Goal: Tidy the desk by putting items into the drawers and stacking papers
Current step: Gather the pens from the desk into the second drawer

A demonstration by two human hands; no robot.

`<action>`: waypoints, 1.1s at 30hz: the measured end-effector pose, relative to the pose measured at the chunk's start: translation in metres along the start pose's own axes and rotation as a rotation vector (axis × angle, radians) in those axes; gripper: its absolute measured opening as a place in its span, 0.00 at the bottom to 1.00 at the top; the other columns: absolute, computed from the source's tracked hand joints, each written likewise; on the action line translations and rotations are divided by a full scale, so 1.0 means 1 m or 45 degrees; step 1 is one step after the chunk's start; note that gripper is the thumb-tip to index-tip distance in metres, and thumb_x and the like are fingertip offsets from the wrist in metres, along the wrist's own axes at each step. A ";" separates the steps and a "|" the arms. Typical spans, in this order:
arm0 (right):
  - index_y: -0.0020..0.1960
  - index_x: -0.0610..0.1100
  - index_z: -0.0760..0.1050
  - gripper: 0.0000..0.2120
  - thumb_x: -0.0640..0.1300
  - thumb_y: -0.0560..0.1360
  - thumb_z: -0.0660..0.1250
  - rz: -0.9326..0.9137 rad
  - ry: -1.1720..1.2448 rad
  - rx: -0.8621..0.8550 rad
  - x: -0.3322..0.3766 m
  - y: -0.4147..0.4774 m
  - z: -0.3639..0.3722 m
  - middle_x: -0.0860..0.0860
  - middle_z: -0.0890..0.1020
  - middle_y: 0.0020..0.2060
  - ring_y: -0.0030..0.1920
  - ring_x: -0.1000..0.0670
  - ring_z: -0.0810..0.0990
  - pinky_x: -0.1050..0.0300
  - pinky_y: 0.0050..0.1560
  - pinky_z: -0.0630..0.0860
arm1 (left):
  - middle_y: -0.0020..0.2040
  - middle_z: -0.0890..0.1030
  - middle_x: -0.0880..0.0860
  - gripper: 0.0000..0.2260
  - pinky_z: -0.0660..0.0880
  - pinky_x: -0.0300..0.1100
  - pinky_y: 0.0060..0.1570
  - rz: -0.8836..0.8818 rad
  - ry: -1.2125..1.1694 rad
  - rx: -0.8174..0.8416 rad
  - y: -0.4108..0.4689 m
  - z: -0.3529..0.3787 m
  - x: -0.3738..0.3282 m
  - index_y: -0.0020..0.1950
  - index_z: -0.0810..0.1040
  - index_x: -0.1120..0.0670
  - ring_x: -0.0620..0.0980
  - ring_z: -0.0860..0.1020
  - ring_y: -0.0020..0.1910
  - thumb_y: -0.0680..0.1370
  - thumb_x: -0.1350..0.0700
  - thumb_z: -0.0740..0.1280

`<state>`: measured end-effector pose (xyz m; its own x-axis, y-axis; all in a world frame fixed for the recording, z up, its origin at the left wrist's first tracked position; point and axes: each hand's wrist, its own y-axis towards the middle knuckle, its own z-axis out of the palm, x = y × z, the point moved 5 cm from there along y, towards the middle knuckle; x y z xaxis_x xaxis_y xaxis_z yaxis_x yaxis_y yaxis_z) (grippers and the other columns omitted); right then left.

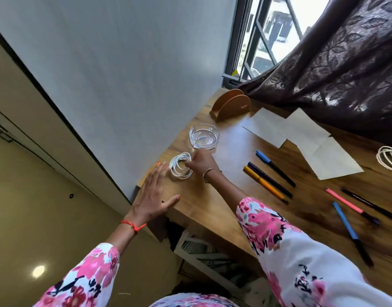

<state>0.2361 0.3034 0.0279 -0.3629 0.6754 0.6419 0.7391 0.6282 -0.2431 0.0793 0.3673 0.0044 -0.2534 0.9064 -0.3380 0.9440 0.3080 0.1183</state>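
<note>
White cable makes two coils. One coil (180,167) lies near the left corner of the desk (223,196), pinched by the curled fingers of the right hand (200,162). A second coil (390,160) sits at the far right edge. The left hand (154,191) is spread flat over the corner just beside the first, fingers straight, holding nothing. Six pens (270,180) lie scattered at right, with three sheets (301,129) behind them. One glass ashtray (203,136) stands just behind the pinched coil, and one wooden holder (231,105) stands near the window.

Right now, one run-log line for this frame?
right hand grips coiled white cable; left hand flat at desk corner; pens, papers loose
</note>
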 end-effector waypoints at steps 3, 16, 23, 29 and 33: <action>0.25 0.47 0.59 0.20 0.42 0.68 0.68 0.083 -0.010 -0.036 -0.011 -0.007 -0.006 0.46 0.67 0.28 0.36 0.47 0.69 0.59 0.26 0.58 | 0.76 0.49 0.57 0.50 0.40 0.42 0.72 -0.054 0.069 0.072 0.002 0.009 0.008 0.75 0.50 0.60 0.50 0.46 0.75 0.66 0.24 0.37; 0.29 0.45 0.64 0.15 0.44 0.65 0.70 0.541 -0.125 -0.318 -0.106 -0.100 -0.057 0.42 0.73 0.38 0.41 0.42 0.75 0.57 0.34 0.63 | 0.76 0.50 0.59 0.47 0.41 0.51 0.73 0.102 0.106 0.164 0.009 0.023 -0.026 0.75 0.51 0.62 0.54 0.46 0.76 0.67 0.29 0.43; 0.43 0.34 0.79 0.15 0.45 0.64 0.76 0.849 0.384 -0.490 -0.180 -0.191 -0.089 0.40 0.83 0.38 0.30 0.50 0.76 0.54 0.31 0.73 | 0.76 0.54 0.60 0.45 0.42 0.48 0.72 0.566 -0.063 0.218 0.018 0.044 -0.147 0.74 0.54 0.62 0.55 0.50 0.75 0.68 0.31 0.47; 0.36 0.33 0.78 0.17 0.47 0.63 0.77 1.055 0.556 -0.820 -0.261 -0.316 -0.127 0.42 0.80 0.33 0.35 0.45 0.79 0.45 0.39 0.78 | 0.77 0.48 0.57 0.50 0.39 0.46 0.73 1.012 -0.187 0.368 -0.016 0.077 -0.275 0.75 0.50 0.61 0.51 0.44 0.76 0.67 0.25 0.34; 0.31 0.39 0.76 0.13 0.44 0.64 0.77 1.196 0.673 -1.046 -0.309 -0.418 -0.141 0.55 0.77 0.21 0.26 0.55 0.75 0.57 0.29 0.75 | 0.76 0.52 0.57 0.49 0.37 0.42 0.72 1.250 -0.271 0.468 -0.055 0.093 -0.358 0.75 0.52 0.60 0.51 0.48 0.76 0.67 0.25 0.35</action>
<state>0.1195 -0.2224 0.0335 0.5842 0.3736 0.7205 0.7750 -0.5203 -0.3587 0.1377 -0.0012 0.0318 0.6604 0.6302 -0.4084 0.7296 -0.6670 0.1506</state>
